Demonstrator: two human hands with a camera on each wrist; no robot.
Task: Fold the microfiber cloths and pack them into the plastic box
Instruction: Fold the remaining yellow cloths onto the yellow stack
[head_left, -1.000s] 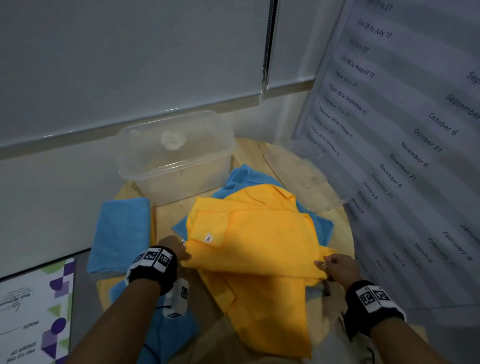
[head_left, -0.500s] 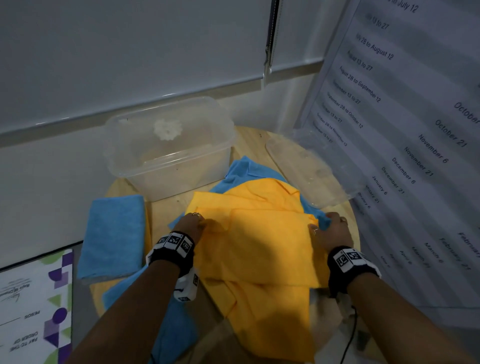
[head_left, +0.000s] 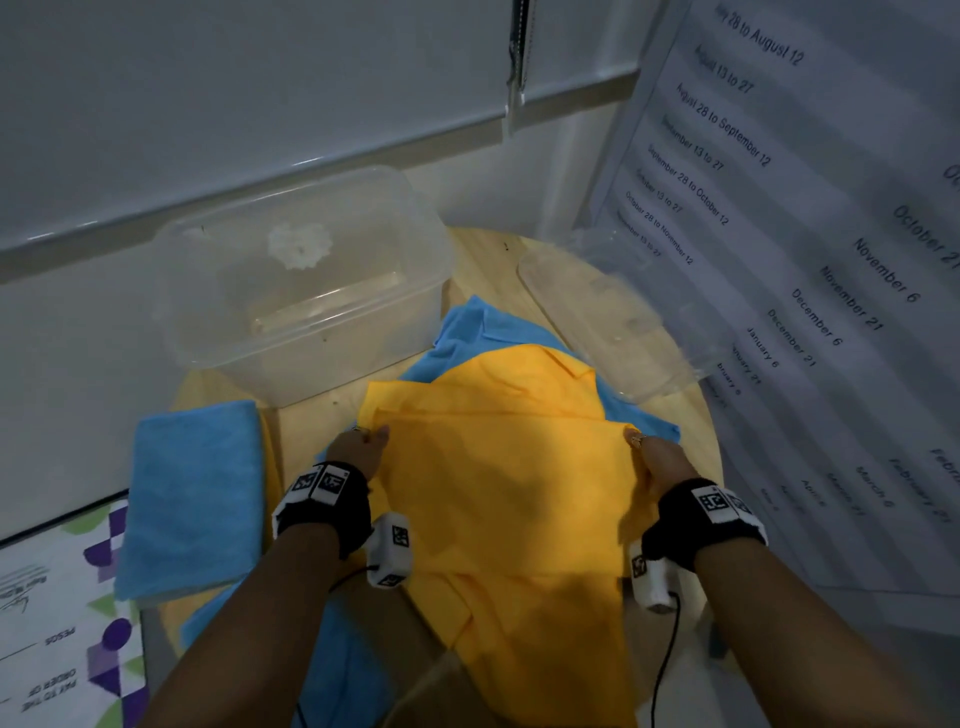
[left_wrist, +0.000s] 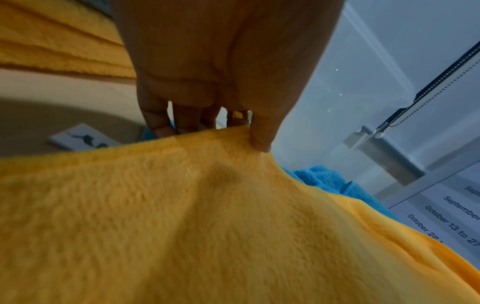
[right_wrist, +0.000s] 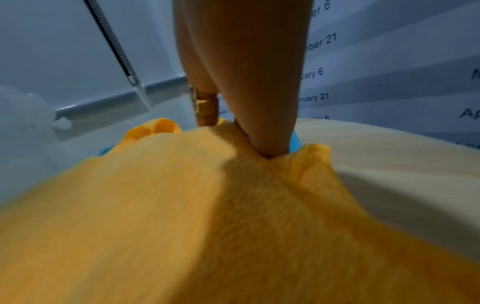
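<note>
Cloth: yellow microfiber cloth (head_left: 498, 467) mid-fold at table centre, over the cloth pile.
Left hand (head_left: 358, 447): pinches its 10 o'clock corner.
Right hand (head_left: 657, 460): pinches its 2 o'clock corner.
Box: clear plastic box (head_left: 301, 280), 11 o'clock, empty.
Risk: uneven tension could skew edges; lower cloths may drag.

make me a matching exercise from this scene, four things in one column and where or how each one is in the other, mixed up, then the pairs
Things
1. yellow cloth
2. folded blue cloth
3. plastic box
4. lid

States
A. lies on the table's right side, off the box
B. stands open at the back of the table
C. pinched at two corners by the left hand and the right hand
D. lies flat at the table's left edge, untouched

Pairs: 1-C, 2-D, 3-B, 4-A
</note>
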